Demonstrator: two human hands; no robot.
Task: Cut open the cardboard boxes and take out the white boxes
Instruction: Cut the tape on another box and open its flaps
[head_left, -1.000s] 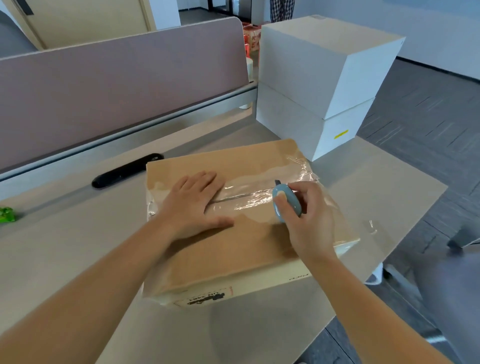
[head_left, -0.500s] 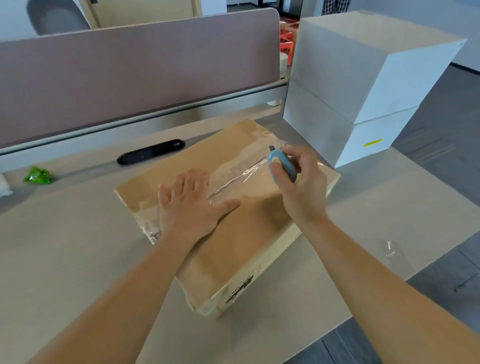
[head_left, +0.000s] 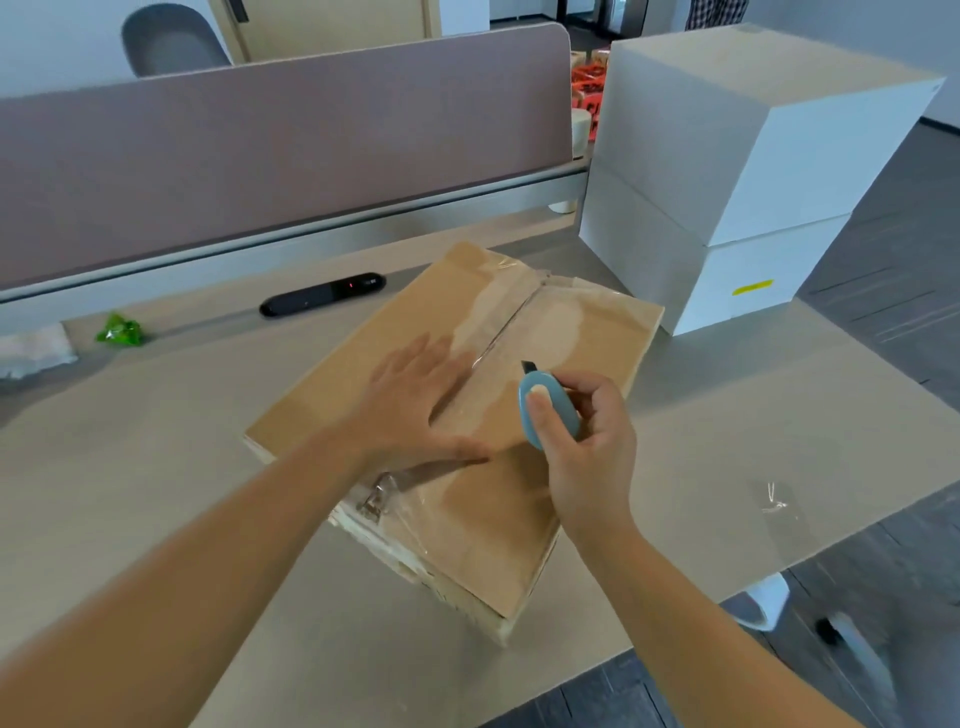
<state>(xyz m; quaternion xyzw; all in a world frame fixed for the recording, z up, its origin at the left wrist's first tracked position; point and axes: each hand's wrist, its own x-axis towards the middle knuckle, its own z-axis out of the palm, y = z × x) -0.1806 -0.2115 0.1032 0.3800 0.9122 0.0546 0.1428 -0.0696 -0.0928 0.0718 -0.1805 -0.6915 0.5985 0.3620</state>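
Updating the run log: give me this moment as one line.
left hand flat on cardboard box | right hand grips blue cutter at taped seam | flaps closed | white boxes stacked beyond

We cannot see the brown cardboard box's (head_left: 363, 374) taped seam where the left hand (head_left: 415, 410) lies flat over it. The right hand's (head_left: 587, 457) grip covers much of the small blue oval cutter (head_left: 545, 410), its blade tip too small to judge. The stacked white boxes' (head_left: 727, 171) far sides are hidden. Both forearms are cut off by the picture's lower edge.
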